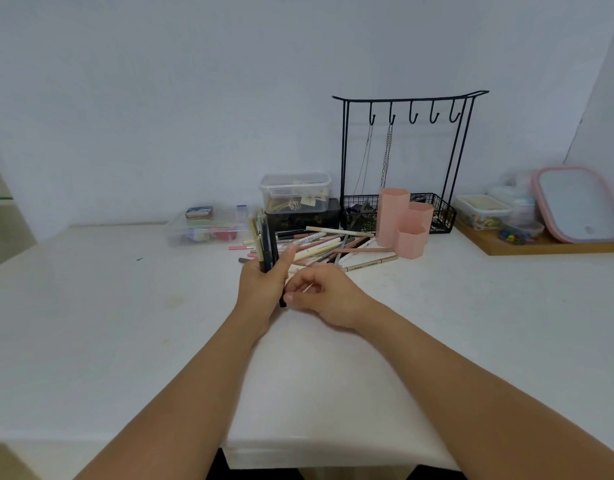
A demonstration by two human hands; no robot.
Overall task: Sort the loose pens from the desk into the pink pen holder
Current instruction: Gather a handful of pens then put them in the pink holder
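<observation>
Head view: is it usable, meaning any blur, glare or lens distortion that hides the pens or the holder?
Head view: usable; light is soft and even, with no glare on the desk. Wide-angle bending curves the desk edges and the rack. The whole frame is slightly soft, so only the "SWEET MINT" print in the pile of pens is legible. The holder is clear. The left hand grips a bundle of pens.

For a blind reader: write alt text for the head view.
A person's left hand grips a bundle of pens upright while the right hand touches its lower end. More loose pens lie on the white desk beside a pink pen holder.
</observation>
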